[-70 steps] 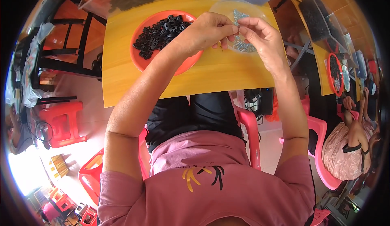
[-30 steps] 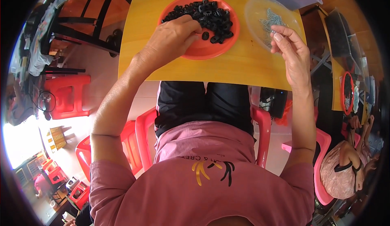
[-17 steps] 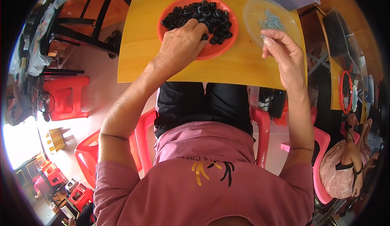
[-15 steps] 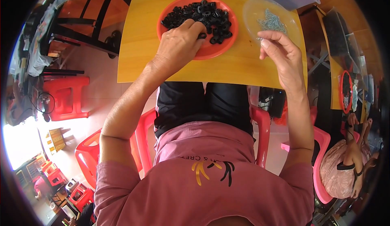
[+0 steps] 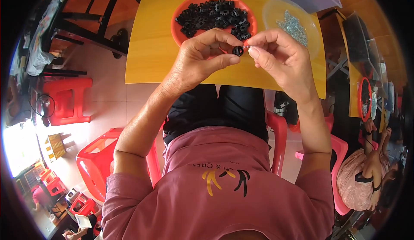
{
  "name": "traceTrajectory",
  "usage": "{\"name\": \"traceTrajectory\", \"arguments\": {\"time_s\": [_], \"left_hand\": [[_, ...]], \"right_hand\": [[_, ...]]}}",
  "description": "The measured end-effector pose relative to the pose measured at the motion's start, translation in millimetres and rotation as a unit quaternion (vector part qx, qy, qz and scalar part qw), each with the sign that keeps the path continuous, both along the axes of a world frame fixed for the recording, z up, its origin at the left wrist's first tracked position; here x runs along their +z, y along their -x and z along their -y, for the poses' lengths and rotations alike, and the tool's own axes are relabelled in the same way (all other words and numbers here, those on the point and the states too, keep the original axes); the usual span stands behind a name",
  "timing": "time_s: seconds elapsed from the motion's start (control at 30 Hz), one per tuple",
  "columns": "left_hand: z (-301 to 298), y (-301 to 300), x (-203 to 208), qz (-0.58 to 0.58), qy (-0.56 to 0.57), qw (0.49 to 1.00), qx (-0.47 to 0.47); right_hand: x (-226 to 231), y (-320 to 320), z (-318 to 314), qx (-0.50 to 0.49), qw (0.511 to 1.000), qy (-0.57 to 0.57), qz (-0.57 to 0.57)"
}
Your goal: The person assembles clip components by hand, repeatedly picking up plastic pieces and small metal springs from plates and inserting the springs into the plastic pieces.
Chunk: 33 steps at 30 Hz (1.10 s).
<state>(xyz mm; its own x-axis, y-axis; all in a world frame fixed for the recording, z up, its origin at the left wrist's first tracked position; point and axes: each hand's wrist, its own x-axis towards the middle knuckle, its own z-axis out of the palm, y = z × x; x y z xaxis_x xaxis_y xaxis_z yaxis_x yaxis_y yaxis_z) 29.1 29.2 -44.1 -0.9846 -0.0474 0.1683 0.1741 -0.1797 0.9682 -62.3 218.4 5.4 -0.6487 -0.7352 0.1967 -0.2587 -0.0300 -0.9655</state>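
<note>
Here, in the upper middle of the frame, a small black gear (image 5: 237, 50) is pinched between thumb and fingers of the left hand (image 5: 202, 58). A thin silver spring (image 5: 246, 46) is held by the fingertips of the right hand (image 5: 280, 61) and is touching the gear. Both hands are closed on their parts above the yellow table (image 5: 151, 45). Just behind them, a red plate (image 5: 181, 11) full of black gears is seen, and a clear dish (image 5: 310, 37) with springs is placed at the upper right.
</note>
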Motion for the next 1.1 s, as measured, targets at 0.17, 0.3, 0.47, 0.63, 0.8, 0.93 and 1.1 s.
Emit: {"name": "traceTrajectory", "arguments": {"time_s": [0.17, 0.3, 0.47, 0.63, 0.8, 0.93, 1.1], "left_hand": [[-2, -2, -2, -0.024, 0.028, 0.999, 0.036], [0, -11, 0, -0.07, 0.177, 0.979, 0.068], [1, -28, -2, -0.058, 0.199, 0.975, 0.078], [2, -45, -13, -0.05, 0.092, 0.994, 0.033], [12, -55, -19, -0.001, -0.026, 1.0, -0.01], [19, -58, -30, 0.013, -0.055, 0.998, 0.019], [23, -58, -28, 0.063, -0.073, 0.993, 0.069]], "right_hand": [[1, -5, 3, 0.001, 0.998, -0.045, -0.042], [1, -10, 6, 0.001, 0.993, -0.101, -0.056], [3, -11, 9, 0.062, 0.975, -0.146, 0.158], [-13, -3, 17, 0.177, 0.907, -0.163, 0.345], [-26, 3, 30, 0.195, 0.924, -0.152, 0.291], [-34, 15, 58, 0.047, 0.983, -0.161, -0.074], [-46, 20, 85, -0.027, 0.911, -0.197, -0.36]]}}
